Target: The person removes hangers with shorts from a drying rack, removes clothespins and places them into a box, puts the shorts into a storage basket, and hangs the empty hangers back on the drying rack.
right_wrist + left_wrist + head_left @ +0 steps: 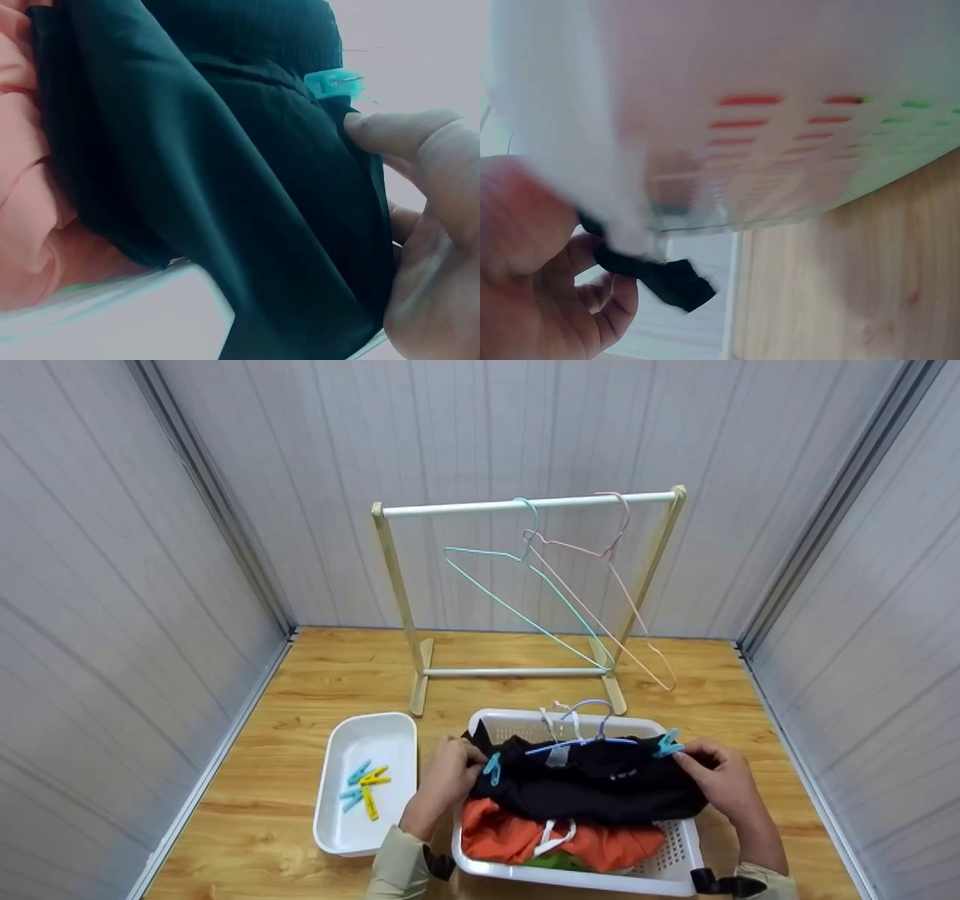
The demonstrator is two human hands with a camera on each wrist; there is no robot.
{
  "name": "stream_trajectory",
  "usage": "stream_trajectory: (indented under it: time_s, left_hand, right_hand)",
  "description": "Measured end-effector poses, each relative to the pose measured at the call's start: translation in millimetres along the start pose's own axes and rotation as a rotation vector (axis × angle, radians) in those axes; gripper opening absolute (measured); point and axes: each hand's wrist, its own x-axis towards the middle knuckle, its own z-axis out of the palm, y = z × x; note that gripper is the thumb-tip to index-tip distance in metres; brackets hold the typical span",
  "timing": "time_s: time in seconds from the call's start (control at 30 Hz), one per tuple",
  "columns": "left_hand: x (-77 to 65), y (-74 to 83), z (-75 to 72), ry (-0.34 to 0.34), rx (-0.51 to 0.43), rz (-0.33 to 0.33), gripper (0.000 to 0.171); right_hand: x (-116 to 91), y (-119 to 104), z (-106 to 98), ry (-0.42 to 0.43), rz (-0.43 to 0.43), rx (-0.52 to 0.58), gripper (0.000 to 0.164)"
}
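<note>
A pair of black pants (600, 787) with a gathered waistband lies spread over the white laundry basket (577, 874). A purple-blue hanger (600, 741) sits along its top edge, hook pointing up. One blue clothespin (492, 769) grips the waistband at the left, another blue clothespin (667, 742) at the right. My left hand (448, 772) pinches the left edge of the cloth beside the first clothespin. With thumb and fingers, my right hand (724, 780) holds the right edge, just below the second clothespin, as the right wrist view shows closely.
Orange clothing (502, 832) with a white drawstring and a green piece (559, 861) lie in the basket. Left stands a white tray (330, 817) with blue and yellow clothespins. Behind, a drying rack (450, 509) carries a teal hanger (495, 595) and a pink hanger (637, 619).
</note>
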Motion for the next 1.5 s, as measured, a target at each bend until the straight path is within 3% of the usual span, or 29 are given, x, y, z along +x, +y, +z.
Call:
stream_trajectory:
  time_s: [0.23, 0.47, 0.63, 0.77, 0.93, 1.13, 1.5]
  left_hand:
    - [-2.4, 4.8, -3.6, -0.053, 0.036, 0.038, 0.014]
    - [-4.2, 9.2, -13.0, -0.078, -0.073, 0.028, 0.031]
    - [-7.6, 12.1, -12.9, -0.090, -0.058, 0.040, 0.034]
    - [-10.3, 13.0, -8.9, -0.051, -0.061, 0.034, 0.033]
    - [-10.5, 10.2, -5.4, 0.053, -0.095, 0.060, 0.026]
    - [-7.3, 6.7, -5.4, 0.168, -0.054, 0.092, 0.023]
    - [-8.2, 6.6, -8.9, 0.277, -0.005, 0.069, 0.010]
  right_hand:
    - [-0.8, 0.9, 2.0, 0.027, -0.049, -0.006, 0.005]
    - [-0.2, 0.7, 1.7, 0.045, -0.027, 0.011, 0.004]
    - [-1.5, 0.2, 2.7, 0.034, 0.004, -0.011, 0.005]
    - [-5.5, -12.3, 2.3, 0.034, -0.004, -0.019, 0.005]
    - [-10.0, -32.6, 1.6, 0.049, -0.045, 0.004, 0.003]
    - [-9.4, -33.3, 3.7, 0.065, -0.050, 0.029, 0.006]
    - [-8.2, -30.9, 4.4, 0.064, -0.035, 0.058, 0.007]
